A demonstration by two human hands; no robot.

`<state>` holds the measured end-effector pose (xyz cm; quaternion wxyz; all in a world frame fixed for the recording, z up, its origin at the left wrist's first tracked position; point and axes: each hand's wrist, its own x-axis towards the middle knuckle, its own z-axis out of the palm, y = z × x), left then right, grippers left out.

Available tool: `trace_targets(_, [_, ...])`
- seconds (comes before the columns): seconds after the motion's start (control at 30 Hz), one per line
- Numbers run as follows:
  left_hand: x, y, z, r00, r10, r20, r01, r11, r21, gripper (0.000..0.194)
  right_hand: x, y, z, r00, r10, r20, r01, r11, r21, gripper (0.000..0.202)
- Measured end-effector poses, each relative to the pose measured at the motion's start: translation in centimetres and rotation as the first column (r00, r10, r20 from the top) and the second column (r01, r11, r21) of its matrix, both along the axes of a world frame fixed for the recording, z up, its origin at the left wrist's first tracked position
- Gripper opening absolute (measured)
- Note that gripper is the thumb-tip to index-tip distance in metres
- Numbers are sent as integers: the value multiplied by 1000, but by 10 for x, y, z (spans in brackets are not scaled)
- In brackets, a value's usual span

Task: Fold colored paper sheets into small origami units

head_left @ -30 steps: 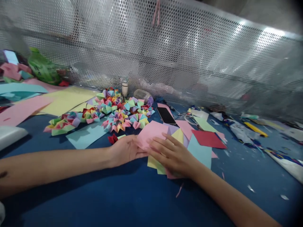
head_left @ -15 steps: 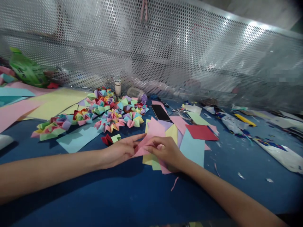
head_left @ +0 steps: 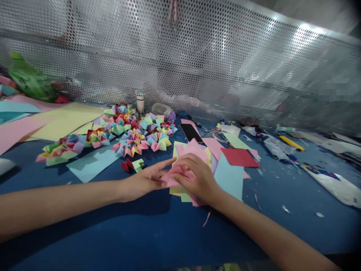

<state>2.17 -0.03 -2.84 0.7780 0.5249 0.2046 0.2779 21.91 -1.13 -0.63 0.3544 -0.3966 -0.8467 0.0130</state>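
Note:
A sheet of pink paper [head_left: 172, 178], partly folded, is held between both hands above a loose stack of coloured paper [head_left: 176, 191]. My left hand [head_left: 145, 180] grips its left end, thumb in front and fingers behind. From the right, my right hand [head_left: 199, 177] pinches the paper and bends it over; its fingers hide part of the fold. Just beyond my left hand lie a small red folded piece [head_left: 127, 165] and a pale green folded piece [head_left: 138, 165].
Folded paper clusters [head_left: 132, 139] spread across the back left, beside a blue sheet [head_left: 91, 163]. A phone [head_left: 191, 133], a red sheet [head_left: 241, 157] and a light blue sheet [head_left: 229, 177] lie to the right. Behind stands a perforated metal panel [head_left: 180, 56]; a green bottle [head_left: 31, 79] leans at far left.
My right hand has brought the pink paper's upper part over toward me, so it now curls under the fingers. My left thumb has shifted onto the paper's near edge.

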Motion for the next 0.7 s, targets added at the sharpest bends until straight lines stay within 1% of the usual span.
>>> trace_targets(0.03, [-1,0,-2,1000,-16,-1,16,999,37,73,2,1,3,999,29,39,-32,997,72,27])
trace_targets(0.07, [-1,-1,-3,999,-33,-4,33,997,71,73,4,2,6,995,48,91,-58,992,111,38])
trace_targets(0.1, [-2,-1,-3,999,-47,-8,48,994,100,73,6,3,10,988,58,142,-75,990,119,46])
trace_targets(0.13, [-2,-2,-4,998,-55,-13,56,991,122,72,8,3,13,981,55,185,-76,991,110,47])
trace_targets(0.17, [-1,-2,-4,998,-56,-18,58,989,137,71,9,2,16,975,47,217,-70,993,99,44])
trace_targets(0.23, [-1,-3,-3,999,-49,-22,51,986,159,70,10,1,19,969,13,248,-38,995,95,38])
trace_targets(0.27, [-1,-4,-2,999,-46,-21,49,984,168,70,10,0,20,967,-3,255,-24,994,103,39])
trace_targets(0.33, [0,-5,0,998,-52,-31,57,979,197,73,9,-2,20,964,-38,264,7,993,116,50])
trace_targets(0.4, [0,-6,2,997,-56,-49,66,969,239,75,7,-3,19,956,-59,286,31,994,102,63])
trace_targets(0.43, [-1,-7,3,997,-56,-56,69,964,255,75,7,-4,19,951,-63,301,39,995,87,66])
trace_targets(0.5, [-1,-8,5,997,-50,-62,65,961,269,75,6,-4,18,950,-69,305,51,996,68,64])
trace_targets(0.57, [-1,-9,8,997,6,-71,14,962,272,71,6,-5,17,964,-91,249,72,994,83,54])
trace_targets(0.63, [0,-8,11,985,127,-114,-90,955,283,64,5,-6,16,979,-134,154,118,987,113,42])
trace_targets(0.67, [0,-6,14,967,208,-146,-159,943,292,60,6,-7,16,982,-152,114,138,983,121,36])
trace_targets(0.7, [0,-4,15,951,260,-168,-207,937,280,58,6,-8,16,983,-160,89,149,981,125,28])
